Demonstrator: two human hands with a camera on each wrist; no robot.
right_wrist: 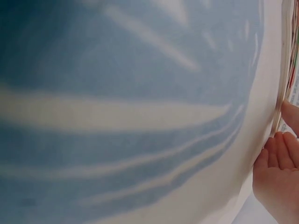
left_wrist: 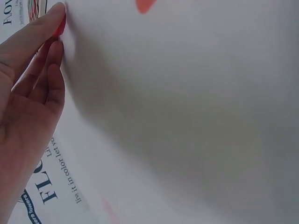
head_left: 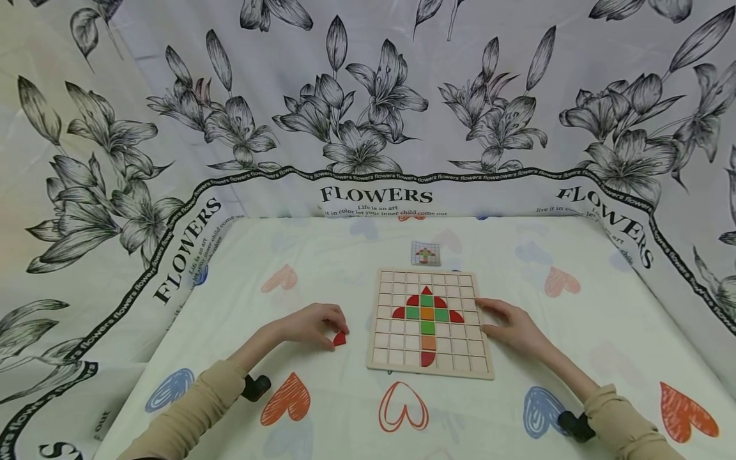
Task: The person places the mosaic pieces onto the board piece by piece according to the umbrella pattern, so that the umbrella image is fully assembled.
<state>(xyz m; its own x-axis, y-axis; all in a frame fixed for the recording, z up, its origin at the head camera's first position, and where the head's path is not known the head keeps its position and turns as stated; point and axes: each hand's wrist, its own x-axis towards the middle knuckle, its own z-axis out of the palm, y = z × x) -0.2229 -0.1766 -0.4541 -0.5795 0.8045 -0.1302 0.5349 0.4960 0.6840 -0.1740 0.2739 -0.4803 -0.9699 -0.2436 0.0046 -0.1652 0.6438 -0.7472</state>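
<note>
My left hand (head_left: 315, 324) pinches a small red tile (head_left: 340, 339) between thumb and fingers, left of a wooden grid board (head_left: 393, 342). In the left wrist view only a sliver of that tile (left_wrist: 60, 31) shows between the fingertips. On the board lie several red curved tiles (head_left: 398, 313), a red triangle (head_left: 426, 291), green squares (head_left: 428, 328) and orange squares (head_left: 428, 343), forming an arrow-like figure. With fingers fairly straight, my right hand (head_left: 514, 326) touches the board's right edge. The right wrist view shows its fingertips against the board's side (right_wrist: 279, 105).
Behind the board lies a small card (head_left: 425, 253) printed with a similar coloured figure on a grid. A white cloth (head_left: 345, 409) with red and blue hearts covers the table. Flower-printed curtain (head_left: 494, 191) surrounds the back and sides.
</note>
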